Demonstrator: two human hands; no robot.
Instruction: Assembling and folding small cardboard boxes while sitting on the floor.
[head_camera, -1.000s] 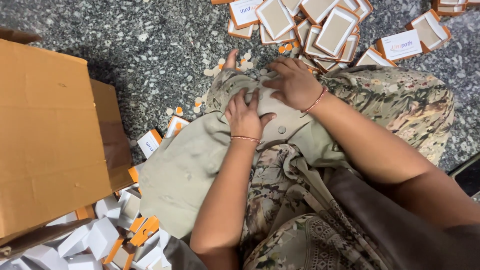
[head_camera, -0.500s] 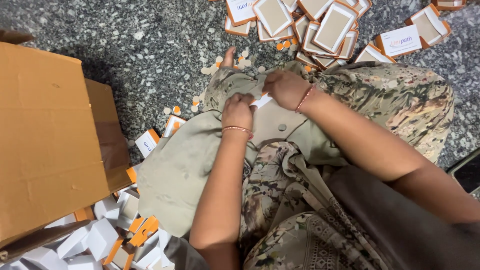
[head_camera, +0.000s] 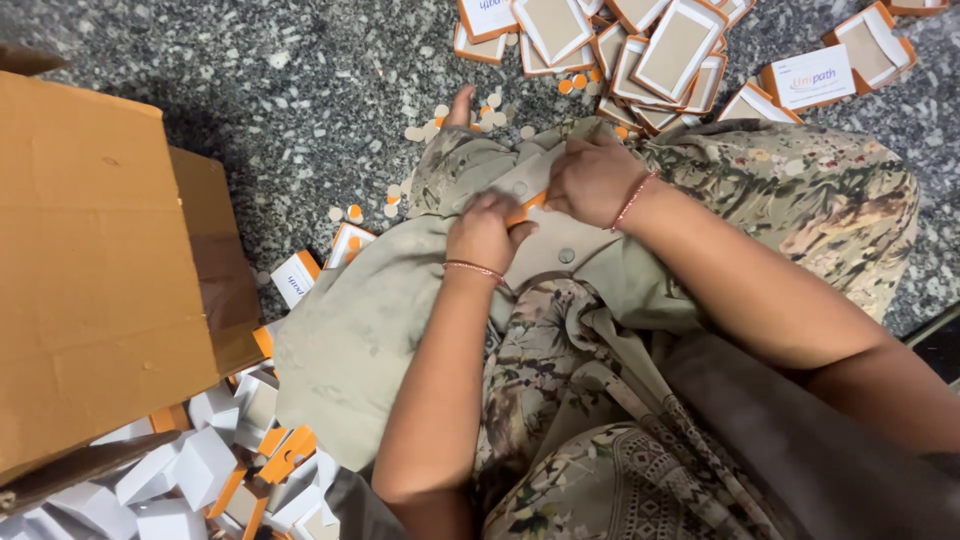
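Folding little orange-and-white card boxes on the lap

Head view, centre frame: left hand (head_camera: 487, 230) and right hand (head_camera: 592, 180) fingers pinch one small orange-edged flat card piece (head_camera: 527, 207). Finished orange-rimmed boxes (head_camera: 668, 50) pile at top; plenty of white unfolded blanks (head_camera: 190, 470) remain lower left beside the brown cardboard carton (head_camera: 90, 260).

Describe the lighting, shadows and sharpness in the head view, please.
Head view: soft, even light without glare; the cardboard box casts a dark shadow on the speckled floor; left hand and right hand look fairly sharp; wide-angle lens stretches the edges.
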